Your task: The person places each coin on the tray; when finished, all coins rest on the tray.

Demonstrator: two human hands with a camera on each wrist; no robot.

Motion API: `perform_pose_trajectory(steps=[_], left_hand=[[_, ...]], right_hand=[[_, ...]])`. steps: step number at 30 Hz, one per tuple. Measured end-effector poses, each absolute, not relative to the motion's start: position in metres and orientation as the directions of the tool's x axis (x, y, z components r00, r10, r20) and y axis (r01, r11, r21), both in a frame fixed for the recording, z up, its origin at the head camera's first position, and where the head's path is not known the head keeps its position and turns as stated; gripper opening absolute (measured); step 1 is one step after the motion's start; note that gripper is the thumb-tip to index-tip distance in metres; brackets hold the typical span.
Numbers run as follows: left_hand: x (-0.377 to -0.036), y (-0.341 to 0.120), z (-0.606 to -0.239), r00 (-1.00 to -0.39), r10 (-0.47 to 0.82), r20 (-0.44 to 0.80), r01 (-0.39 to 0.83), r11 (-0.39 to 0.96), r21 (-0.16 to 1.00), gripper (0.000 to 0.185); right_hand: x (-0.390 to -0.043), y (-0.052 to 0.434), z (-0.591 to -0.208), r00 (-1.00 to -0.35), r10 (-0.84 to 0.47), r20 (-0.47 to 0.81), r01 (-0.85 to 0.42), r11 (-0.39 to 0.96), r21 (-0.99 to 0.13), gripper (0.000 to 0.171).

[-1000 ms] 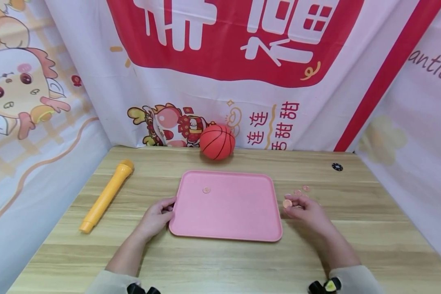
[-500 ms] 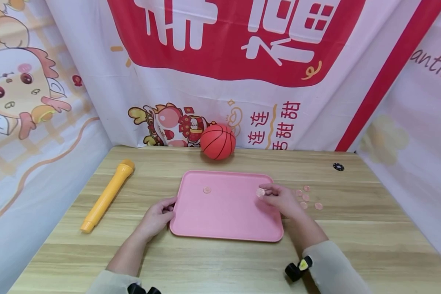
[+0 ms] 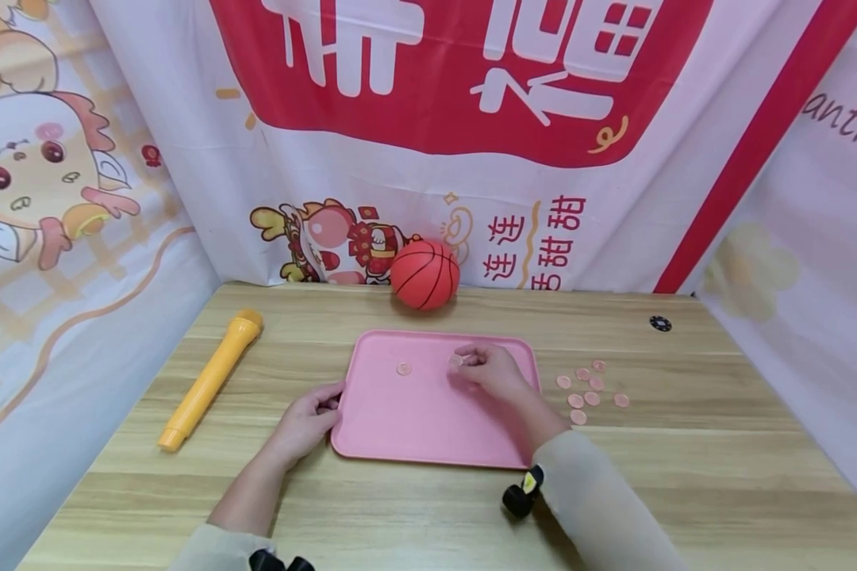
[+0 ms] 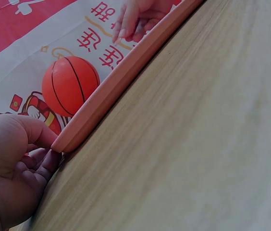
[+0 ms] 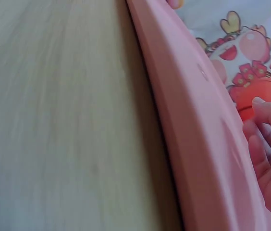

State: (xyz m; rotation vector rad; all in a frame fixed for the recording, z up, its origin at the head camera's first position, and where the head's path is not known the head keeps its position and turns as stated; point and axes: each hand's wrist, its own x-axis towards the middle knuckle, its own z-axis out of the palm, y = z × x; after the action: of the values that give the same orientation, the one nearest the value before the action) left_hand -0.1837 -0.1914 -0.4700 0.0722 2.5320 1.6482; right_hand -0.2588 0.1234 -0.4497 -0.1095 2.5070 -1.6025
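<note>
Over the upper middle of the pink tray (image 3: 428, 420), my right hand (image 3: 496, 371) pinches a small copper-coloured coin (image 3: 456, 360) at its fingertips. That coin cannot be made out in the wrist views. A similar coin (image 3: 404, 369) lies flat on the tray, left of the held one. My left hand (image 3: 305, 422) grips the tray's left edge; in the left wrist view, the thumb and fingers of the left hand (image 4: 18, 166) meet at the tray's rim (image 4: 92, 108). Several more coins (image 3: 591, 399) lie loose on the table to the right of the tray.
A yellow toy microphone (image 3: 210, 381) lies at the left of the wooden table (image 3: 371, 515). Behind the tray, a small red basketball (image 3: 424, 275) rests against the printed cloth backdrop (image 3: 343, 166). A black patterned chip (image 3: 660, 323) sits at the back right.
My right hand has carried the coin leftward from beside the loose coins to over the tray, uncovering those coins. My left hand has stayed on the tray's edge.
</note>
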Motion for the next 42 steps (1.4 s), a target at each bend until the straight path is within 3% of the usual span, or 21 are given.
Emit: perform_pose_trajectory(steps=[9, 24, 42], left_hand=[[-0.185, -0.192, -0.471, -0.992, 0.107, -0.067, -0.019, 0.400, 0.916, 0.053], [-0.187, -0.191, -0.474, -0.993, 0.103, -0.062, -0.015, 0.406, 0.914, 0.052], [-0.186, -0.192, -0.474, -0.992, 0.107, -0.064, -0.016, 0.397, 0.918, 0.053]], right_hand=[[-0.271, 0.090, -0.459, -0.983, -0.153, -0.103, 0.022, 0.459, -0.888, 0.033], [-0.273, 0.071, -0.457, -0.975, -0.193, -0.112, -0.050, 0.679, -0.733, 0.032], [-0.271, 0.070, -0.454, -0.971, -0.192, -0.141, -0.038, 0.711, -0.702, 0.034]])
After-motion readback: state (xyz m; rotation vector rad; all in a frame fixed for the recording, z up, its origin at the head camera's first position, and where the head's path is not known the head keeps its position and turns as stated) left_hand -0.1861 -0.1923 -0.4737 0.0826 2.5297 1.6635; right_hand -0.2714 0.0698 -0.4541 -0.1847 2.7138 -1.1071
